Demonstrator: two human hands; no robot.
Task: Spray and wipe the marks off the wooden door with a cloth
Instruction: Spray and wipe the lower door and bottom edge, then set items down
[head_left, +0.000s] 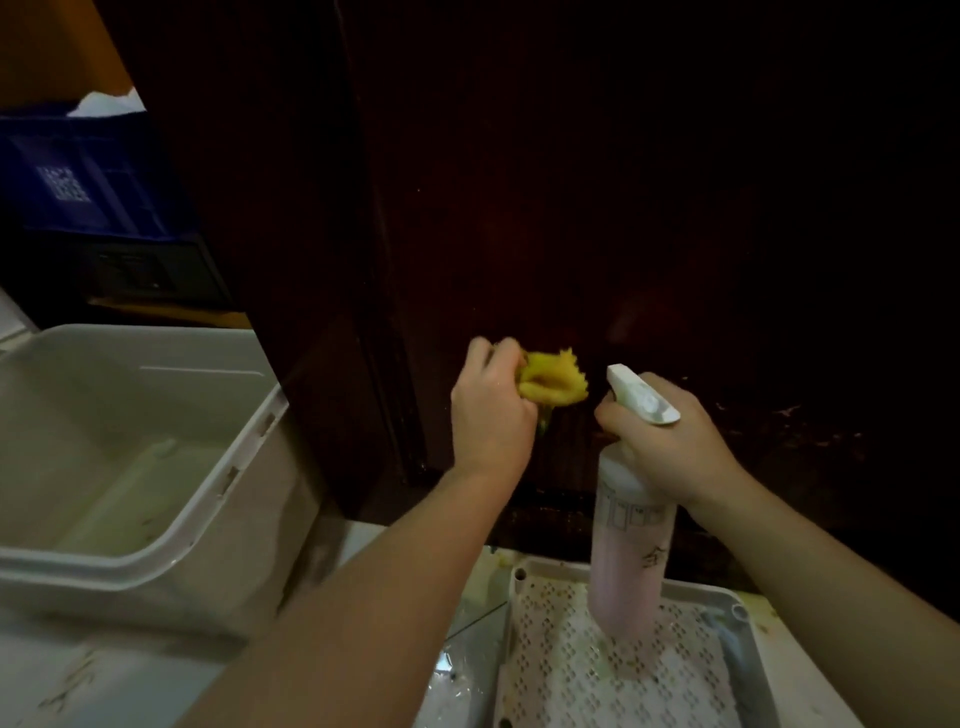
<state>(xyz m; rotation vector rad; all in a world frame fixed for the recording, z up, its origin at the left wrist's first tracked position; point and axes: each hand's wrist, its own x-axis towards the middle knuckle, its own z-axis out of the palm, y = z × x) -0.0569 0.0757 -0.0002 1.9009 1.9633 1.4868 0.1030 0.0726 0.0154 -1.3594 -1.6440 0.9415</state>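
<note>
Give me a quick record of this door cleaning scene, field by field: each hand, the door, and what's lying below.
left hand: grips a bunched yellow cloth against the door
right hand: grips the spray bottle at its neck, nozzle towards the door
door: dark wood, pale specks low on the right
bottle contents: pinkish liquid
below: white perforated tray under the bottle
left side: white plastic bin, open

Two bare forearms reach in from the bottom edge, with no sleeve, watch, ring or glove showing anywhere on them, each slim and smooth and narrowing at the wrist into the left hand and the right hand, whose knuckles and short fingers show.
</note>
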